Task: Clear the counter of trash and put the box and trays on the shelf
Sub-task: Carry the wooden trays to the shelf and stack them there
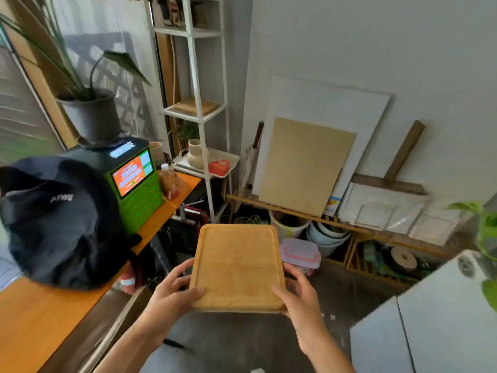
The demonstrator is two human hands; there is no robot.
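Head view: left hand (172,289) and right hand (298,294) clamp the wooden tray (238,265) by its near corners, carried level, presumably bound for the white shelf (199,111) at eleven o'clock.

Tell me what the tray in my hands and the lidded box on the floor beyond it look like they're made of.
The tray looks like light wood, maybe bamboo: warm tan, faint grain, matte finish, raised rim. The lidded box looks like translucent plastic, with a cloudy lid and pink clip latches. Both hands grip the tray's near corners.
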